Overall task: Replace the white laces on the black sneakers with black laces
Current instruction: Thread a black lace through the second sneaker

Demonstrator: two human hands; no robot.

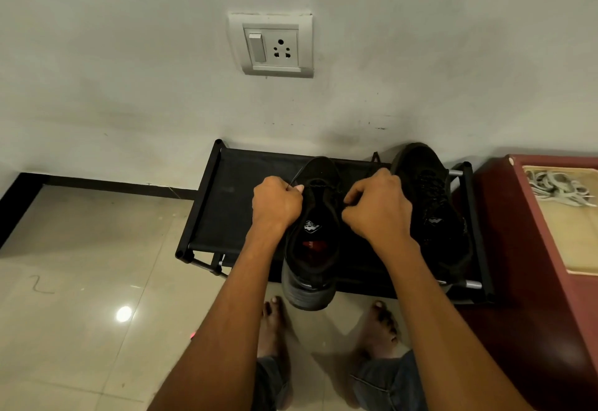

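Standing on a low black fabric-topped shoe rack (226,203) with a metal tube frame, set against a pale wall: two black mesh sneakers, toes toward the wall.

Item 1: black sneaker nearer the rack's middle (312,242), heel overhanging the rack's front edge, a white logo and a red insole patch visible inside. Thin black lace (296,177) runs through its upper eyelets. Left hand (276,205) sits at the sneaker's left side, fingers curled, pinching one lace end, which rises away from the thumb toward the wall. Right hand (377,208) sits at the sneaker's right side, fingers curled, pinching the other strand close to the eyelets.

Item 2: second black sneaker (430,210), at the rack's right end, just beside the right hand, already threaded with black lace; whether it is tied cannot be told.

Item 3: loose bundle of white laces (556,187), lying in the tan recess of a dark red box-like unit (524,249) to the right of the rack, well apart from both sneakers.

Item 4: white wall socket plate with a switch (271,45), on the wall above the rack.

Item 5: glossy beige tiled floor (97,281), in front of and left of the rack; the person's bare feet (273,320) rest on it in front of the rack.
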